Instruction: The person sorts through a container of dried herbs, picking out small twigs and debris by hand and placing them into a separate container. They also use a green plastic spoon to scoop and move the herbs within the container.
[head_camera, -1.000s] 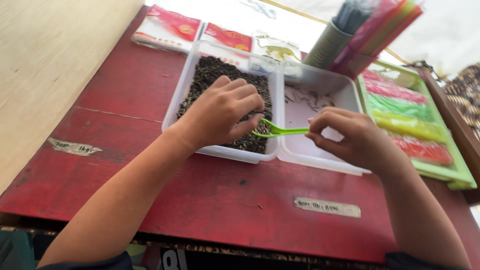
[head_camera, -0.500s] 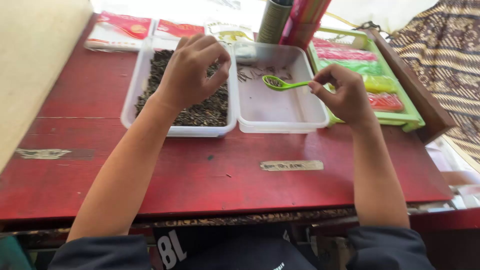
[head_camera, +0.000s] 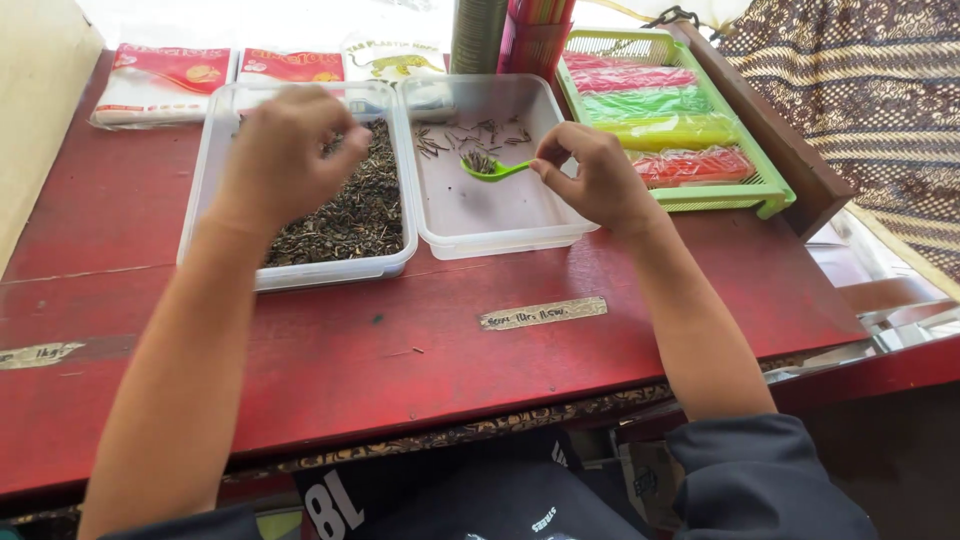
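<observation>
1. Two hands work side by side over two clear plastic trays on the red desk (head_camera: 420, 340), each hand hanging over its own tray.
2. Left hand (head_camera: 285, 155) hovers blurred above the left tray (head_camera: 205, 215), fingers curled in a loose pinch right over the dark seeds (head_camera: 350, 205); whether it has any between the fingertips, I cannot tell.
3. Right hand (head_camera: 600, 175) pinches the handle of a small green spoon (head_camera: 488, 168) between thumb and fingertips, the other fingers tucked in.
4. That spoon carries a little heap of seeds, bowl level so nothing spills, over the right tray (head_camera: 500, 215), which holds just a scatter at its far end.
5. Beyond the right hand sits a green basket (head_camera: 770, 190) of coloured packets, within easy reach.
6. Red and white packets (head_camera: 175, 80) lie beyond the left hand.
</observation>
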